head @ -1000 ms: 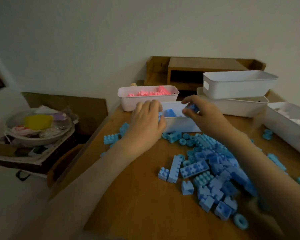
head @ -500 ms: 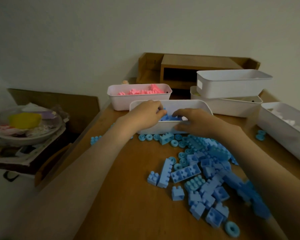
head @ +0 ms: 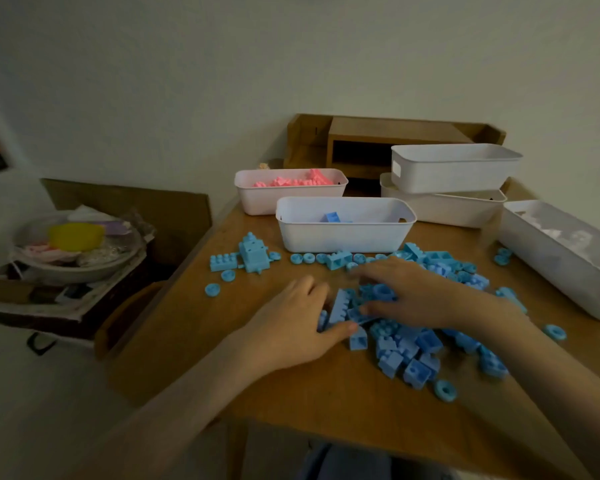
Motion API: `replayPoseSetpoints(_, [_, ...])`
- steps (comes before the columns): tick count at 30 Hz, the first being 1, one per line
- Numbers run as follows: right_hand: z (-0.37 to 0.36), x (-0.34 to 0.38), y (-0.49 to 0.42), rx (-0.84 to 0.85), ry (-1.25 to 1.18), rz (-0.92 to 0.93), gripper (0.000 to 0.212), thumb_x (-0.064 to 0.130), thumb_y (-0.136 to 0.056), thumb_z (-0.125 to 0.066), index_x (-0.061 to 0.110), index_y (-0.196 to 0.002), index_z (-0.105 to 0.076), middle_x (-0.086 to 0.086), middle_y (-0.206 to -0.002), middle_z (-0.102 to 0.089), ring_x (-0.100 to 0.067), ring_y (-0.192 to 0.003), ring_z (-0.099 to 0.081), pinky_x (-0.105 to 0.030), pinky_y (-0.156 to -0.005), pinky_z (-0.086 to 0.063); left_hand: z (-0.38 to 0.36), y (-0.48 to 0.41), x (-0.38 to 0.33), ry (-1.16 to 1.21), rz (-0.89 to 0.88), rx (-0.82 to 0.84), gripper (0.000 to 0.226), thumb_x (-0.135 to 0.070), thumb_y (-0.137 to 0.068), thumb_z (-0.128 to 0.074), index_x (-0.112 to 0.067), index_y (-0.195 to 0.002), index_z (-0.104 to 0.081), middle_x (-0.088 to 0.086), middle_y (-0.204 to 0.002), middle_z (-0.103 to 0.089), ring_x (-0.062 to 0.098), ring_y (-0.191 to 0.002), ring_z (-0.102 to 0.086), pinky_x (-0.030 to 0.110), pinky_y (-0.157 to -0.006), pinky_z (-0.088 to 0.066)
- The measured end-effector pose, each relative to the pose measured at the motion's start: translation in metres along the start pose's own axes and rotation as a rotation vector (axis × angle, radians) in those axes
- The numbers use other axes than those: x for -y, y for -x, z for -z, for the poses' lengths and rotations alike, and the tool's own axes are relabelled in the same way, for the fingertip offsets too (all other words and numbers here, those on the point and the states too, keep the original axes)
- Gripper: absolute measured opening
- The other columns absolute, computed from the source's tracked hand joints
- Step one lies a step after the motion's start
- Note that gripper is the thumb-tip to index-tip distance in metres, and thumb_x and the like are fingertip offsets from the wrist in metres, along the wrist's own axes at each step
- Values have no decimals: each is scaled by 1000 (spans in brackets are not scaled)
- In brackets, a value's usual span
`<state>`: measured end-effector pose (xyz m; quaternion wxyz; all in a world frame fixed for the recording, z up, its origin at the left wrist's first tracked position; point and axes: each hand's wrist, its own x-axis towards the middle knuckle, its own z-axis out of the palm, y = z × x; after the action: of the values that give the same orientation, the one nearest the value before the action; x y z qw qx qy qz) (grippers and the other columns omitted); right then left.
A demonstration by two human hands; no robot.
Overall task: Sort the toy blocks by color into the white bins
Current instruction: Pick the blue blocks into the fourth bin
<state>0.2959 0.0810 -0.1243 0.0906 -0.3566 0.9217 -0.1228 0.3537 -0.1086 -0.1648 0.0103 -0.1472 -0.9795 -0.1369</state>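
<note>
A pile of blue toy blocks (head: 409,344) covers the middle and right of the wooden table (head: 309,396). My left hand (head: 291,327) is at the pile's left edge, with a long blue brick (head: 338,306) held between its thumb and fingers. My right hand (head: 416,296) lies palm down on the pile, fingers spread and blurred, over a blue ring (head: 383,292). Behind the pile stands a white bin (head: 343,237) holding a few blue blocks (head: 331,217). A bin of pink blocks (head: 288,194) stands behind that one.
Two stacked white bins (head: 454,174) stand at the back right, and a long bin (head: 565,268) with white pieces lies along the right edge. A blue block figure (head: 253,256) and loose rings lie to the left. A cluttered box with a bowl (head: 73,254) stands left of the table.
Both hands have drawn back from the blue-block bin to the pile nearer me. The blocks they carried are now inside the bin.
</note>
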Motion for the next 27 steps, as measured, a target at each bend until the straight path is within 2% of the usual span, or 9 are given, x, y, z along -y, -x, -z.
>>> replayPoseSetpoints(3, [-1, 0, 6, 61, 22, -8, 23, 33, -89, -60, 24, -110, -58, 11, -105, -51, -7, -102, -46, -16, -82, -37, 3, 3, 3, 28, -31, -4, 42, -56, -93, -38, -22, -117, -47, -5, -108, -40, 10, -106, -41, 26, -87, -38])
replayPoseSetpoints(6, [-1, -2, 5, 68, 0, -35, 14, 30, -89, -61, 24, -100, -58, 16, -94, -49, -5, -92, -48, -12, -73, -37, 5, 4, 3, 31, -34, -5, 33, -47, -97, -39, -21, -112, -49, -5, -106, -43, 11, -103, -44, 27, -86, -40])
replayPoseSetpoints(11, [-2, -7, 2, 80, 32, -61, 19, 32, -90, -59, 23, -107, -59, 20, -86, -40, -4, -88, -42, -10, -69, -34, 8, 1, 4, 15, -21, -30, 23, -40, -97, -42, -19, -100, -50, -6, -97, -44, 9, -89, -46, 23, -73, -36])
replayPoseSetpoints(14, [3, -6, 4, 35, -27, -59, 18, 28, -89, -60, 22, -106, -60, 17, -92, -46, -6, -92, -46, -11, -72, -37, 11, -2, 6, 24, -7, -38, 14, -32, -96, -45, -20, -101, -49, -5, -98, -46, 10, -87, -50, 28, -72, -43])
replayPoseSetpoints(17, [13, -9, 0, -81, -50, -56, 19, 20, -89, -61, 18, -108, -60, 8, -103, -54, -9, -95, -50, -13, -74, -39, 17, -8, 8, 36, -1, -60, 13, -31, -95, -47, -21, -103, -50, -6, -100, -48, 9, -87, -52, 30, -75, -47])
replayPoseSetpoints(19, [21, -18, -6, -235, -8, -35, 18, 17, -87, -62, 17, -105, -60, 3, -107, -53, -12, -98, -49, -16, -78, -38, 25, -15, 10, 60, 2, -124, 13, -30, -95, -48, -21, -104, -52, -7, -101, -48, 8, -86, -52, 28, -75, -47])
replayPoseSetpoints(22, [34, -34, -22, -500, -23, 4, 16, 15, -86, -63, 15, -102, -60, 0, -110, -50, -11, -97, -45, -19, -80, -34, 40, -35, 13, 107, 0, -306, 12, -28, -96, -48, -20, -104, -52, -8, -99, -47, 6, -85, -50, 22, -71, -42])
replayPoseSetpoints(24, [41, -39, -37, -628, -40, -38, 20, 13, -87, -62, 10, -107, -61, -8, -114, -52, -19, -100, -47, -19, -79, -31, 52, -52, 16, 79, -2, -440, 16, -26, -96, -48, -18, -109, -53, -3, -103, -48, 8, -87, -48, 21, -69, -36])
replayPoseSetpoints(27, [44, -49, -63, -640, -43, -94, 31, 11, -90, -59, 10, -120, -57, -14, -121, -51, -27, -107, -51, -15, -78, -29, 66, -85, 29, -37, 58, -463, 25, -24, -98, -46, -15, -120, -52, 4, -115, -50, 17, -100, -50, 23, -73, -32])
